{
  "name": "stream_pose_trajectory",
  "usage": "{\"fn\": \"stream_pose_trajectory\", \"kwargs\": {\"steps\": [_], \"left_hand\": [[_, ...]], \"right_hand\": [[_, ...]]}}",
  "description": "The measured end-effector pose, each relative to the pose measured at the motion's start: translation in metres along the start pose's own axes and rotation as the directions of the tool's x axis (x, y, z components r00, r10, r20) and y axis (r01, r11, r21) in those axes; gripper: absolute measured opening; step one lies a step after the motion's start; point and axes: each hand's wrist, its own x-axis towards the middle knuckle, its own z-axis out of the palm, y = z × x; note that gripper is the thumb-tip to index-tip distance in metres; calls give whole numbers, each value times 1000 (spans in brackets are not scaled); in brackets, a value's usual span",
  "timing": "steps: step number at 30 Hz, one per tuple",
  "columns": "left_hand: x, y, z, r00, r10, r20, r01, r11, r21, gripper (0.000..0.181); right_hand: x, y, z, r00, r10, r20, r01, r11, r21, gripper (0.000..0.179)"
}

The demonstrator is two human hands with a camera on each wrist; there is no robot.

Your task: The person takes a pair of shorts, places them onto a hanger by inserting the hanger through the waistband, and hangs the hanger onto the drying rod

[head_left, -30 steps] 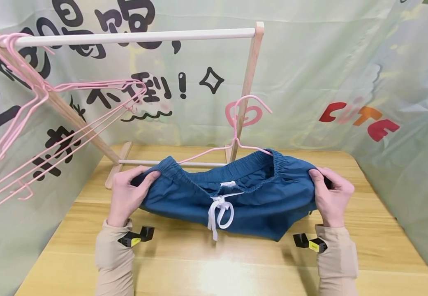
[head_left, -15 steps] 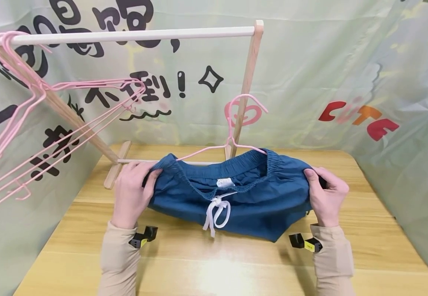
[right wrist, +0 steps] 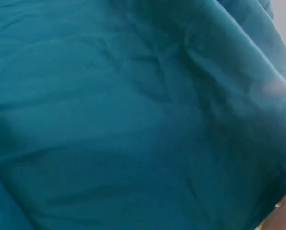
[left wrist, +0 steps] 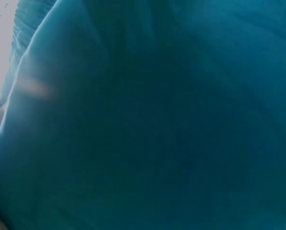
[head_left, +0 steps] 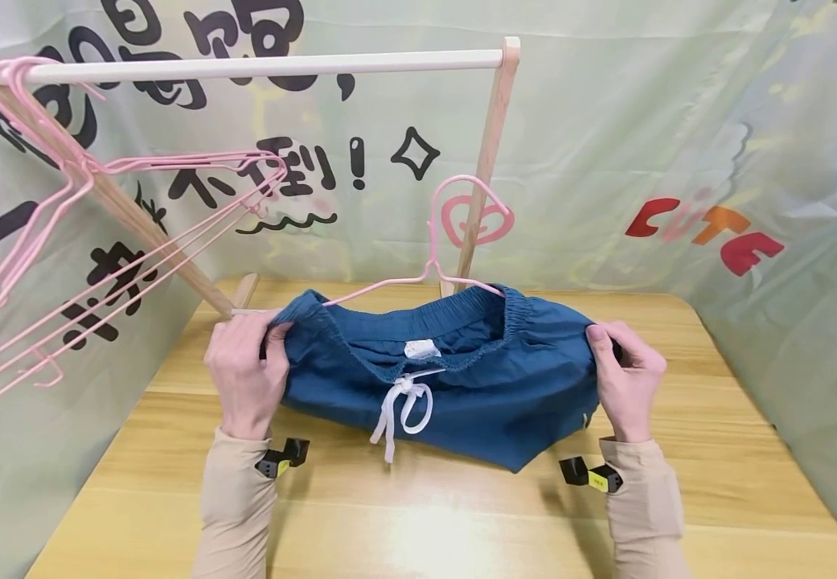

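Blue shorts (head_left: 461, 402) with an elastic waist and a white drawstring bow (head_left: 407, 394) are stretched sideways over the table in the head view. My left hand (head_left: 244, 366) pinches their left side near the waistband, thumb in front. On the other side my right hand (head_left: 628, 374) grips the fabric below the waist, thumb also in front. A pink hanger (head_left: 431, 241) stands up out of the waist opening, its lower part hidden inside the shorts. Blue shorts fabric (left wrist: 148, 124) fills the left wrist view, and the same shorts (right wrist: 133, 110) fill the right wrist view.
Behind the shorts stands a wooden rack with a white top rail (head_left: 266, 67). Several pink hangers (head_left: 85, 165) hang at its left end. The wooden table (head_left: 707, 482) is enclosed by printed fabric walls (head_left: 606, 145).
The shorts and the hanger in them have shifted left. My right hand has moved left with them, and my left hand has turned so its back shows more and its hold sits higher.
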Motion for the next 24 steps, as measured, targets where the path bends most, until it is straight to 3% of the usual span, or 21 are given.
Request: {"fn": "stream_pose_trajectory", "kwargs": {"steps": [5, 8, 14, 18, 24], "left_hand": [[2, 0, 0, 992, -58, -113, 57, 998, -14, 25], [3, -1, -1, 983, -95, -155, 96, 995, 1, 28], [5, -7, -9, 972, -143, -188, 154, 987, 45, 32], [7, -12, -16, 966, -163, -201, 176, 983, 52, 35], [10, -20, -28, 952, -215, -216, 231, 972, 51, 42]], "right_hand": [[1, -3, -1, 998, 51, 38, -55, 994, 98, 10], [1, -6, -1, 991, 99, 88, -105, 993, 58, 14], [1, -9, 0, 964, 225, 139, -208, 970, -129, 22], [2, -9, 0, 945, 294, 140, -265, 945, -192, 24], [2, -5, 0, 935, 305, 179, -294, 952, -88, 26]]}}
